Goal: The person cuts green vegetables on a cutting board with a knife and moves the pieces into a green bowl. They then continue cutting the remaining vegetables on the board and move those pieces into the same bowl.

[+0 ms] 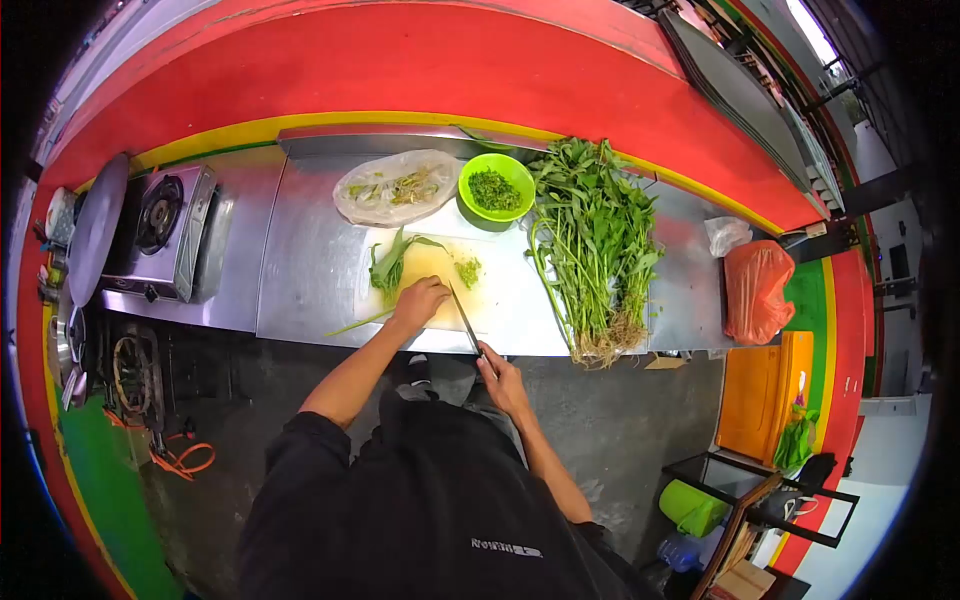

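On a pale cutting board (485,315), my left hand (422,302) is closed on the lower end of some green leafy stems (390,262). The leaves spread up and left of it. My right hand (500,378) grips the handle of a knife (464,316), whose blade slants up and left over the board, its tip close to my left fingers. A small heap of chopped greens (468,270) lies right of the blade tip. Behind the board stand a lime-green bowl (496,188) of chopped greens and a clear plastic bag (370,205) with trimmings on it.
A large bunch of rooted greens (592,250) lies right of the board. Farther right are a clear bag (728,235) and an orange-red bag (758,290). A gas stove (160,225) stands at the left. The steel counter's front edge (300,338) runs before me, below the red wall.
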A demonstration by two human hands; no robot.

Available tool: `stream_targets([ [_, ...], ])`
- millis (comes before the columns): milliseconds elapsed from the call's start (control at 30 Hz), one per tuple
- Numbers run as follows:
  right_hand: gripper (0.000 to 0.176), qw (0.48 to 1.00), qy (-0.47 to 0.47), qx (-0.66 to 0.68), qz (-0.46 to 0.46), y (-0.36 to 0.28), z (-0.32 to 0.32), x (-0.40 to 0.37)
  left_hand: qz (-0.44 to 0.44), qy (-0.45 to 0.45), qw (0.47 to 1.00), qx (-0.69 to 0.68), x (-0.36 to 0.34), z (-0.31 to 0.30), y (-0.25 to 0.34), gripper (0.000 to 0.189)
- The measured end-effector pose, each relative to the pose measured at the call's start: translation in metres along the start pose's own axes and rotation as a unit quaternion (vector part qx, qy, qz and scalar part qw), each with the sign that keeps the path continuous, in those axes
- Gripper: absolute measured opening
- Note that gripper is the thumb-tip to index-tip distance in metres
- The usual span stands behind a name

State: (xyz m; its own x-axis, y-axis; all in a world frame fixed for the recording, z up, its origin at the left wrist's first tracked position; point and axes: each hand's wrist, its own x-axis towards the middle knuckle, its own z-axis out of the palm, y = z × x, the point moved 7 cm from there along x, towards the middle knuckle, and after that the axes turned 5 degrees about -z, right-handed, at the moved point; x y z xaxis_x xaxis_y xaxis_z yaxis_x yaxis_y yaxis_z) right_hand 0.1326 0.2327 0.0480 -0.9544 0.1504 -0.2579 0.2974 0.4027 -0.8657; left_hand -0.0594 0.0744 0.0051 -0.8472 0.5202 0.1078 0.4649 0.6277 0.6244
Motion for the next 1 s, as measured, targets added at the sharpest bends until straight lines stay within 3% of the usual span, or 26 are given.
stream_targets([
  [300, 0.044, 1.000, 0.010, 0.004, 0.004, 0.005, 0.005, -0.001, 0.027, 0.015, 1.000, -0.008, 0.000, -0.007, 0.005, 0.012],
  [533, 0.042, 0.999, -0.001, -0.041, 0.025, -0.008, 0.008, 0.002, 0.008, -0.023, 1.000, 0.015, -0.001, -0.003, 0.006, 0.015],
  [600, 0.042, 0.995, -0.014, -0.059, 0.074, -0.009, 0.011, 0.007, 0.021, -0.010, 1.000, -0.008, -0.003, -0.006, 0.008, 0.015],
  [667, 0.042, 0.998, -0.004, -0.026, 0.053, -0.006, 0.016, 0.013, 0.023, -0.013, 1.000, -0.005, -0.002, -0.006, 0.008, 0.015],
  [733, 0.042, 0.998, 0.049, -0.002, -0.045, -0.009, 0.016, 0.015, 0.023, -0.021, 1.000, 0.000, -0.002, -0.007, 0.008, 0.015],
  [1000, 0.044, 0.999, 0.031, -0.008, -0.024, -0.004, 0.019, 0.015, 0.015, -0.041, 0.999, -0.008, 0.000, -0.002, 0.005, 0.015],
])
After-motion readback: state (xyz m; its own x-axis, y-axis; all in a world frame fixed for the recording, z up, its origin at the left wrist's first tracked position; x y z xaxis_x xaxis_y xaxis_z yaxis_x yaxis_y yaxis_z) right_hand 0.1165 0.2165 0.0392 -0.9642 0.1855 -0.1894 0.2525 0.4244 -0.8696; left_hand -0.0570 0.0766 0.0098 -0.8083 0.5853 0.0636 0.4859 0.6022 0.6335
